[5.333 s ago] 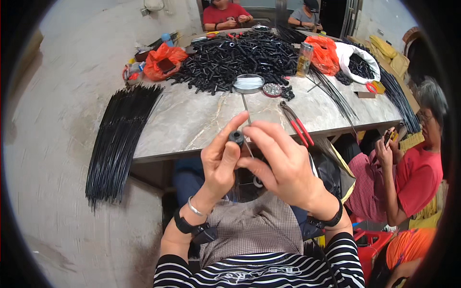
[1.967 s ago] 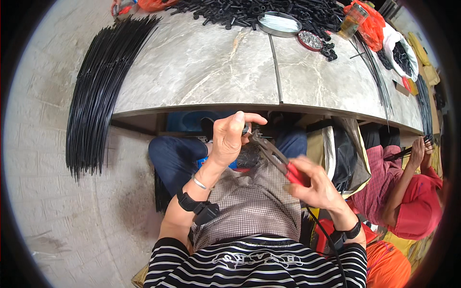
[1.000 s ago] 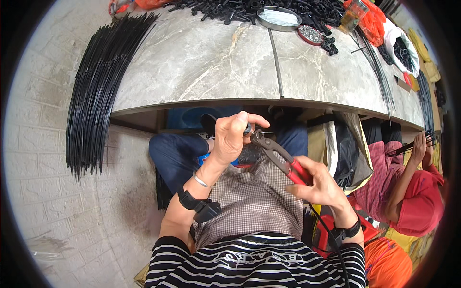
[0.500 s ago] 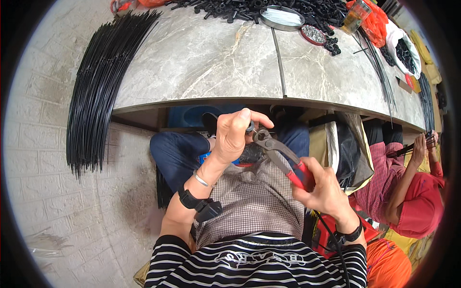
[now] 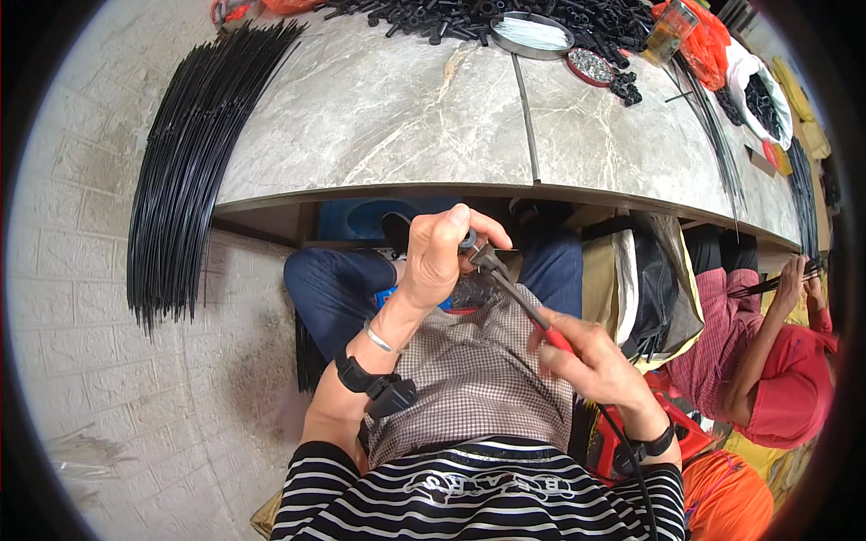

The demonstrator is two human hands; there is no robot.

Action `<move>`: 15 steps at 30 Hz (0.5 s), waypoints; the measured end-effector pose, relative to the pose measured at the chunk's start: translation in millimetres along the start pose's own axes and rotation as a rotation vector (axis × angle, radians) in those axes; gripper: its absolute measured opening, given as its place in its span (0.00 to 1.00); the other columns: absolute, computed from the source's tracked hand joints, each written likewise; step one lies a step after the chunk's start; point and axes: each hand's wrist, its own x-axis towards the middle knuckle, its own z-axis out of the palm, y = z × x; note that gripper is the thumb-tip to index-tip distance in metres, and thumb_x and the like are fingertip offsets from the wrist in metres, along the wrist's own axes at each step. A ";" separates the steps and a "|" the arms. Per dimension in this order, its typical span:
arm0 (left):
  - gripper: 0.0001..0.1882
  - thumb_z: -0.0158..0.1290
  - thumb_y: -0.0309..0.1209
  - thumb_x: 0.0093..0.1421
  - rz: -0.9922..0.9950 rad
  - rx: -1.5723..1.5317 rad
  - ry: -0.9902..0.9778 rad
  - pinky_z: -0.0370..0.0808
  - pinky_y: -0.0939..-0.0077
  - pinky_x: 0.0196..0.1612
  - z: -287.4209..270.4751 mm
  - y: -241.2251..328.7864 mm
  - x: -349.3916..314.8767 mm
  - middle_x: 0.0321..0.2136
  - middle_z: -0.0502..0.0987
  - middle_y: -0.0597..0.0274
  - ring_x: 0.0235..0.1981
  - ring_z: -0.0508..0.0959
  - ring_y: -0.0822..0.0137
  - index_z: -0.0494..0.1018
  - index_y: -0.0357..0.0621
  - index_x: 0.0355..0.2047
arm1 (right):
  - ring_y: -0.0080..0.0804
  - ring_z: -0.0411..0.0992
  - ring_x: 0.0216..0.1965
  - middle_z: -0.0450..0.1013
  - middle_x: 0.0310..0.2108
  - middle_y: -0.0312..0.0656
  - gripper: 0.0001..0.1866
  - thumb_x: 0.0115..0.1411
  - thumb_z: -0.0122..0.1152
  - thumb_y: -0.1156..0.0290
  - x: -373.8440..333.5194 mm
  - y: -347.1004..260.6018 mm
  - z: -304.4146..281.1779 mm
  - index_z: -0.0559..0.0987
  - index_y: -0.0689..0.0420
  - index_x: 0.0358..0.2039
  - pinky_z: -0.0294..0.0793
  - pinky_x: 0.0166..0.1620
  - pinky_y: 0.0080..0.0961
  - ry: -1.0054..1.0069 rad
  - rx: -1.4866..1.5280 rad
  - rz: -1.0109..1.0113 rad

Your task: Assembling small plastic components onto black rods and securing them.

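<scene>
My left hand point(image 5: 437, 256) is closed on a small black tube-shaped piece point(image 5: 467, 241), its end showing between thumb and fingers. In my right hand point(image 5: 597, 362) is a pair of cutting pliers point(image 5: 517, 294) with grey jaws and red grips. The jaws meet the front of the black piece by my left fingertips; what lies between them is too small to make out. Both hands are above my checked apron point(image 5: 478, 383), in front of the table edge.
A grey marble-patterned table point(image 5: 388, 117) spans ahead. Long thin black rods point(image 5: 194, 171) hang over its left end. Far back sit a heap of black fittings point(image 5: 424, 18), a round tin point(image 5: 532, 36) and a red dish point(image 5: 590, 68). A co-worker in red point(image 5: 785, 388) sits right.
The pliers have turned in my right hand, so they now appear nearly edge-on with the handles overlapping. My left hand and the black piece stay almost in place.
</scene>
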 end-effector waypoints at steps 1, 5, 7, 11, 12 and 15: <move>0.31 0.34 0.43 0.67 -0.007 0.001 0.029 0.57 0.79 0.20 1.5 1.8 0.0 0.12 0.71 0.63 0.14 0.62 0.78 0.79 0.32 0.23 | 0.40 0.75 0.28 0.73 0.29 0.48 0.24 0.59 0.54 0.74 0.7 0.5 3.8 0.67 0.70 0.55 0.75 0.35 0.29 -0.003 0.002 -0.002; 0.31 0.33 0.42 0.68 0.016 0.038 0.048 0.57 0.80 0.19 1.1 1.3 1.3 0.12 0.70 0.64 0.13 0.61 0.79 0.78 0.32 0.23 | 0.58 0.70 0.49 0.66 0.51 0.62 0.26 0.64 0.52 0.70 -0.1 0.8 9.8 0.62 0.66 0.60 0.70 0.51 0.41 0.196 -0.230 -0.130; 0.31 0.33 0.42 0.68 0.019 0.040 0.061 0.56 0.80 0.19 -0.3 1.9 0.7 0.11 0.69 0.65 0.13 0.61 0.79 0.78 0.32 0.23 | 0.58 0.70 0.48 0.68 0.49 0.62 0.25 0.64 0.52 0.70 1.8 -3.3 10.1 0.62 0.64 0.60 0.71 0.49 0.40 0.198 -0.281 -0.108; 0.32 0.33 0.43 0.68 -0.015 0.024 0.078 0.56 0.80 0.19 -3.1 1.1 -0.9 0.10 0.68 0.66 0.13 0.60 0.79 0.78 0.32 0.22 | 0.60 0.71 0.45 0.68 0.48 0.62 0.24 0.64 0.52 0.70 4.2 -2.6 10.9 0.62 0.63 0.59 0.73 0.47 0.40 0.188 -0.262 -0.137; 0.32 0.33 0.43 0.68 -0.015 0.024 0.077 0.56 0.80 0.19 -2.5 1.7 -1.2 0.10 0.68 0.66 0.13 0.60 0.79 0.78 0.32 0.22 | 0.60 0.72 0.42 0.70 0.45 0.61 0.22 0.64 0.52 0.71 4.9 -3.5 11.8 0.64 0.63 0.57 0.73 0.44 0.41 0.210 -0.276 -0.129; 0.31 0.33 0.43 0.67 -0.008 0.037 0.075 0.56 0.80 0.19 -2.0 3.0 -2.2 0.10 0.68 0.67 0.12 0.60 0.80 0.78 0.32 0.22 | 0.59 0.74 0.37 0.72 0.40 0.59 0.18 0.64 0.52 0.70 5.8 -5.7 11.0 0.67 0.63 0.52 0.74 0.39 0.41 0.226 -0.320 -0.078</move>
